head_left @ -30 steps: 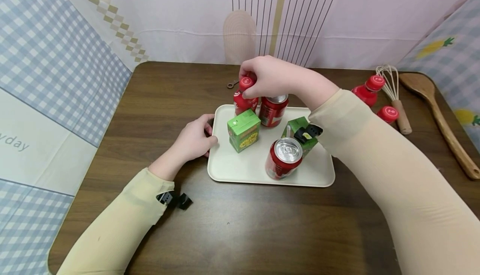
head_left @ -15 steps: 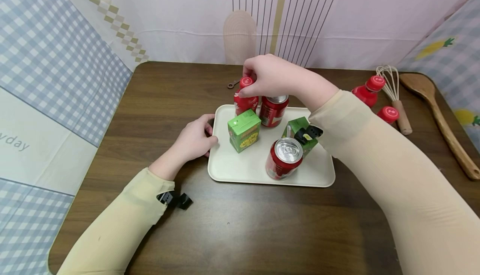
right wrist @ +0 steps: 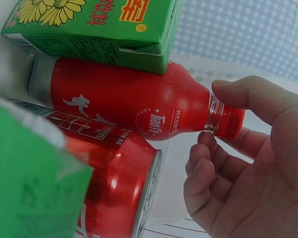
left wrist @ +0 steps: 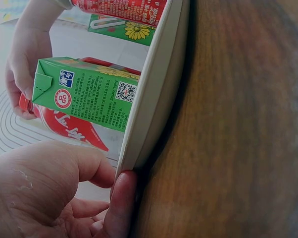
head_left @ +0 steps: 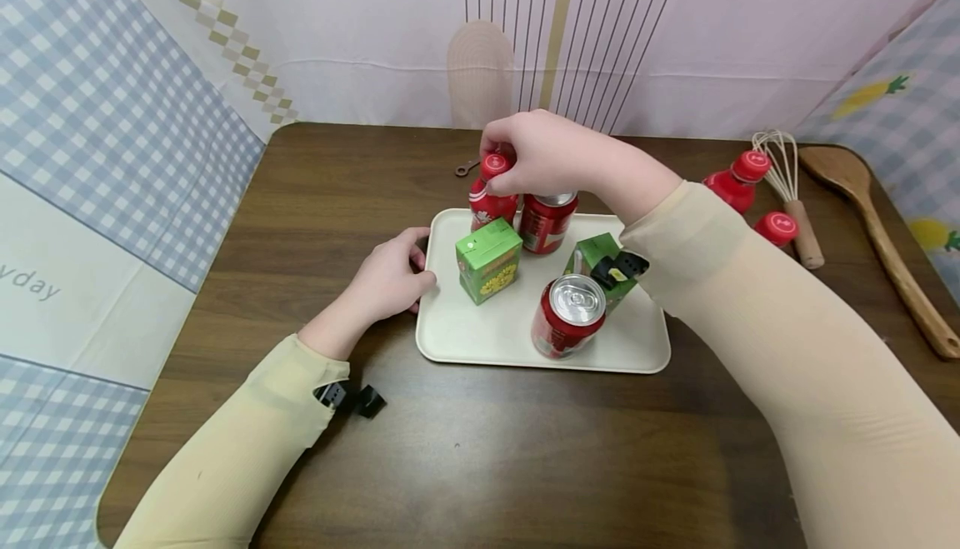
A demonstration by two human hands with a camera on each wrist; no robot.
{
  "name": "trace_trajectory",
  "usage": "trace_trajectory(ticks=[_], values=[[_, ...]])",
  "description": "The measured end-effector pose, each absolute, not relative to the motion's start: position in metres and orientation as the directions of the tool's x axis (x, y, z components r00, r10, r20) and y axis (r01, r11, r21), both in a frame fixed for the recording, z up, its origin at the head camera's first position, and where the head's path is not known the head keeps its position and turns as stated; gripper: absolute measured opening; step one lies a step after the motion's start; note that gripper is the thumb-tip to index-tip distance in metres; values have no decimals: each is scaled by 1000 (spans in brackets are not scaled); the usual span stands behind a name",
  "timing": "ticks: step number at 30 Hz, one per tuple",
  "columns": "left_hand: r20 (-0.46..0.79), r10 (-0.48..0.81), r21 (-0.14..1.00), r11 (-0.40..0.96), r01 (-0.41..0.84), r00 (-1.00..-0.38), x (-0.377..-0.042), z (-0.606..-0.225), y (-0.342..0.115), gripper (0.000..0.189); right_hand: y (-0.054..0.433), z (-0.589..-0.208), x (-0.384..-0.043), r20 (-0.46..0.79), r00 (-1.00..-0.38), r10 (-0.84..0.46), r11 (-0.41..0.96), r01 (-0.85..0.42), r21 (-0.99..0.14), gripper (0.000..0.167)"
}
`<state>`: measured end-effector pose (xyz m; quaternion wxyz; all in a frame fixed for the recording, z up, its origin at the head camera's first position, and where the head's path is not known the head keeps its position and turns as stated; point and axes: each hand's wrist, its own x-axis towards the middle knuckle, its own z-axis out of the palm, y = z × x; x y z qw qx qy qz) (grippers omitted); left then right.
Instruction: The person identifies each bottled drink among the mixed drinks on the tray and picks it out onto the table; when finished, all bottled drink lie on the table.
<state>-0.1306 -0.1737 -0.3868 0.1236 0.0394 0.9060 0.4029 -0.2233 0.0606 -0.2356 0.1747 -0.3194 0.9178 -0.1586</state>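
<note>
My right hand [head_left: 543, 149] reaches over the back of a cream tray [head_left: 480, 345]. Its thumb and fingers hold a red soda bottle [right wrist: 129, 99] by the neck, just below the cap. The bottle stands upright at the tray's back left. My left hand [head_left: 386, 278] grips the tray's left rim, with fingertips at the edge in the left wrist view. Ahead of the bottle is a green drink carton [head_left: 487, 262]. A red soda can [head_left: 546, 224] stands to the bottle's right. Another soda can [head_left: 568, 316] is at the front, by a second green carton [head_left: 596, 251] partly hidden by my wrist strap.
Two red bottles, one of them with a visible shoulder [head_left: 731, 187], stand right of the tray, partly hidden by my sleeve. Beyond them lie a whisk [head_left: 795, 199] and a wooden spoon [head_left: 877, 224]. A small brown handle end [head_left: 462, 171] lies behind the tray.
The held bottle has turned slightly, so more white print shows on its front. My right hand has shifted only a little around the neck; the left hand and tray stay put.
</note>
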Motion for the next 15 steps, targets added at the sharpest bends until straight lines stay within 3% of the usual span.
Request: trace_trajectory(ticks=[9, 15], values=[[-188, 171, 738, 674, -24, -967, -131, -387, -174, 70, 63, -236, -225, -237, -681, -693, 700, -557, -448, 26], [-195, 171, 735, 677, -28, -966, -131, -386, -174, 70, 60, -237, -224, -245, -725, -644, 745, -521, -417, 38]])
